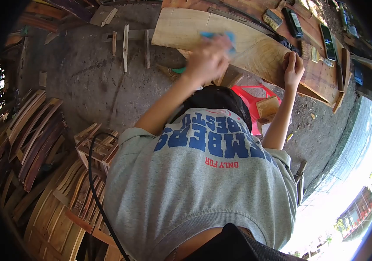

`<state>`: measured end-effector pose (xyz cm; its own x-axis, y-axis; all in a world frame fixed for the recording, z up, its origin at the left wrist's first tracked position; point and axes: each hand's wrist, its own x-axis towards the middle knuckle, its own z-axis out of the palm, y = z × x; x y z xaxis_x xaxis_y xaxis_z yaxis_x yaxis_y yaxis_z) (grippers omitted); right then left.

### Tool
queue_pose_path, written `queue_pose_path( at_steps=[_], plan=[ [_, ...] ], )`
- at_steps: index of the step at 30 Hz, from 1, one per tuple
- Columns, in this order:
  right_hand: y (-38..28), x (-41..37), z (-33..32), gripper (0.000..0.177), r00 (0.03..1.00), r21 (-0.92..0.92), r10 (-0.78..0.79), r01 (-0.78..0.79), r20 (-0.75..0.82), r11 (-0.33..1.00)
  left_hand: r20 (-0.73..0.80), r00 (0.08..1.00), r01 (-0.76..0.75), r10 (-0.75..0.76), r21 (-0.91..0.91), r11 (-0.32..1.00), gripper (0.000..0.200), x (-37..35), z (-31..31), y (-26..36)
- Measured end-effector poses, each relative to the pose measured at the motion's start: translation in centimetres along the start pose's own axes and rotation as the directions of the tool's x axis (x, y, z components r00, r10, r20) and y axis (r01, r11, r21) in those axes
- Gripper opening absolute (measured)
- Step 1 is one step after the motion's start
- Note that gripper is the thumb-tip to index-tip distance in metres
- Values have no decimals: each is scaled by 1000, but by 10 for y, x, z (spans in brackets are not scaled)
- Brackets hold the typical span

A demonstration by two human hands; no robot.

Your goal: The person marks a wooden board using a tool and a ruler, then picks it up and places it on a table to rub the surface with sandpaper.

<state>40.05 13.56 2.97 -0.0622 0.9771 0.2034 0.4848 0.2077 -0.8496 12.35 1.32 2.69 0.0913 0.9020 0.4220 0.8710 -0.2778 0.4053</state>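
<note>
A pale wooden board [251,54] lies across the wooden bench. My left hand [207,58], blurred by motion, is closed on a blue pad or sheet [229,37] against the board's face; its exact kind cannot be made out. At the board's near right edge, my right hand [294,71] rests with its fingers bent over the wood, holding the edge.
Brushes [273,19] [312,53], a black device [292,22] and a phone [328,42] lie on the bench [321,80]. Below hangs a red plastic bag [255,98]. Curved wooden frames [38,139] stand at left, and a black cable [91,174] runs beside my body.
</note>
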Motion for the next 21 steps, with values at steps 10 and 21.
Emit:
queue_pose_path(
  at_steps=[10,21],
  plan=[
    [-2,-2,1,36,1000,-6,-6,6,-14,1000,70,998,-5,3,34,999,40,-18,-21,-10],
    [5,4,4,38,999,1,-31,31,-30,1000,-137,930,367,-342,267,891,47,-25,-6,-33]
  ],
)
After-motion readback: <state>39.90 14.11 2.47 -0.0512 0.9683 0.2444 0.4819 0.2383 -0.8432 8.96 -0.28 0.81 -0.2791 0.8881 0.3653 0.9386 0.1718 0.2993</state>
